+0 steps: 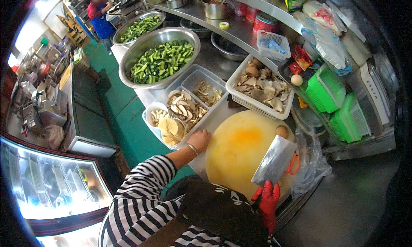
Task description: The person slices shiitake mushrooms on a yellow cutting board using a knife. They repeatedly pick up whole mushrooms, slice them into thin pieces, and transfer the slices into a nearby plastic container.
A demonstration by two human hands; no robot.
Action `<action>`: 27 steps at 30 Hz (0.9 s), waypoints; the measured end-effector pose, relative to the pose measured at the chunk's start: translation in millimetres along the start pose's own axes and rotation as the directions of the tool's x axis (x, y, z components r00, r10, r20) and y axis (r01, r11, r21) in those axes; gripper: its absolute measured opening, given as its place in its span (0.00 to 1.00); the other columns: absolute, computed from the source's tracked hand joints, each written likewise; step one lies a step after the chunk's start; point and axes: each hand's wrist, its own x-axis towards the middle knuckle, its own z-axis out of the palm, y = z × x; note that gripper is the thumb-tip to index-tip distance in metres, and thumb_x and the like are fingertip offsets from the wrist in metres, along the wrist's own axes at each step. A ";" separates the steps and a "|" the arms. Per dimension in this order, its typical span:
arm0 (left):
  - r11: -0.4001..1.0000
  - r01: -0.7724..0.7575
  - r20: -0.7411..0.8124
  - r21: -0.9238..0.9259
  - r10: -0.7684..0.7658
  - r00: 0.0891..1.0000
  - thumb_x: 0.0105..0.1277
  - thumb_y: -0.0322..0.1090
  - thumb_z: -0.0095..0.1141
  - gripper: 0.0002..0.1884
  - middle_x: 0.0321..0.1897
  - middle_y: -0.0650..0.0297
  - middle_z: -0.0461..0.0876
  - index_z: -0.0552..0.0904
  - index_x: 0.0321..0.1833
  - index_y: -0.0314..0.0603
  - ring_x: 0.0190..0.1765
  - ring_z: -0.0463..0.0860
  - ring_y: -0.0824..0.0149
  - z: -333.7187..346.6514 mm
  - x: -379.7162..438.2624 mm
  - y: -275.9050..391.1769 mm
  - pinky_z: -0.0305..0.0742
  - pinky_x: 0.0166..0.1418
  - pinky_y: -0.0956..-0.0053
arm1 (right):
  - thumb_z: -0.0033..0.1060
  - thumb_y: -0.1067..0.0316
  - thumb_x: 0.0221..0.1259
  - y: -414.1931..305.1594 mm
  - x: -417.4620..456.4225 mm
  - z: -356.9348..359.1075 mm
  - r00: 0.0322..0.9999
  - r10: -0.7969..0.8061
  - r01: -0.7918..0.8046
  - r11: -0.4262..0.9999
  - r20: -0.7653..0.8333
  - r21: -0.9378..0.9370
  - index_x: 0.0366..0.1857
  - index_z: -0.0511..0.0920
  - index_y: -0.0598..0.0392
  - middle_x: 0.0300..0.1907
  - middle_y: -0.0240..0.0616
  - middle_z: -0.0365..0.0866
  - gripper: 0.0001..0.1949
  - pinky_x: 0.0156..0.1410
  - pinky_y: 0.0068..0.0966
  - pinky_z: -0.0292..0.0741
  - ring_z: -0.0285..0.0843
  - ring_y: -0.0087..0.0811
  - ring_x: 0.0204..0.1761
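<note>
My bare left hand (200, 141), with a bracelet at the wrist, is curled beside the near right edge of a clear plastic divided tray (173, 147). The tray bears sliced mushrooms (182, 106) and pale yellow slices (170, 130). My right hand (269, 200), in a red glove, has its fingertips at the near end of a cleaver blade (274, 160); the handle is not visible, so its grip is unclear. The blade lies over the right side of a round yellow cutting board (230, 157). Beyond it sits a brown mushroom (282, 131), and orange handles (293, 164) show beside the blade.
Past the tray stands a steel bowl (124, 73) of cut green vegetables. A white basket (257, 109) of mushrooms adjoins the board. Clear plastic bags (310, 169) lie to the right, near green baskets (325, 89). Overhead runs a steel shelf (193, 16). A person (102, 20) stands far back.
</note>
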 end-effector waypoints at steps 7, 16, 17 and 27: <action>0.922 -0.051 -0.545 -0.384 -0.182 0.818 0.62 0.28 0.53 0.05 0.33 0.50 0.80 0.79 0.40 0.40 0.37 0.82 0.46 -90.0 13.3 -0.1 0.78 0.40 0.55 | 0.41 0.63 0.77 -2.5 -4.8 4.8 1.000 -0.006 0.007 1.000 -0.008 0.004 0.45 0.68 0.57 0.22 0.35 0.72 0.08 0.29 0.27 0.68 0.69 0.28 0.20; 0.983 0.182 -0.435 -0.038 -0.180 0.882 0.63 0.31 0.54 0.12 0.49 0.52 0.81 0.82 0.48 0.40 0.50 0.80 0.49 -91.2 48.7 -33.7 0.78 0.53 0.58 | 0.42 0.63 0.76 4.5 -3.2 -10.8 0.991 -0.131 0.131 0.991 -0.010 -0.010 0.41 0.68 0.56 0.19 0.35 0.71 0.08 0.28 0.27 0.67 0.68 0.28 0.19; 0.994 0.073 -0.512 -0.077 -0.102 0.853 0.63 0.31 0.54 0.13 0.50 0.53 0.80 0.81 0.49 0.40 0.50 0.79 0.49 -93.1 50.8 -15.2 0.77 0.54 0.58 | 0.41 0.65 0.76 5.9 -3.5 -15.7 0.990 -0.136 0.137 0.990 -0.031 0.033 0.42 0.69 0.56 0.20 0.35 0.72 0.07 0.29 0.27 0.67 0.69 0.27 0.20; 0.740 -0.665 -0.464 -0.100 0.557 0.689 0.62 0.28 0.52 0.26 0.68 0.46 0.66 0.71 0.67 0.46 0.65 0.71 0.44 -10.4 136.1 206.6 0.70 0.68 0.59 | 0.42 0.66 0.75 -22.9 -17.9 -38.2 0.917 -0.182 0.167 0.983 -0.355 -0.072 0.43 0.70 0.57 0.21 0.36 0.74 0.07 0.29 0.27 0.68 0.71 0.28 0.21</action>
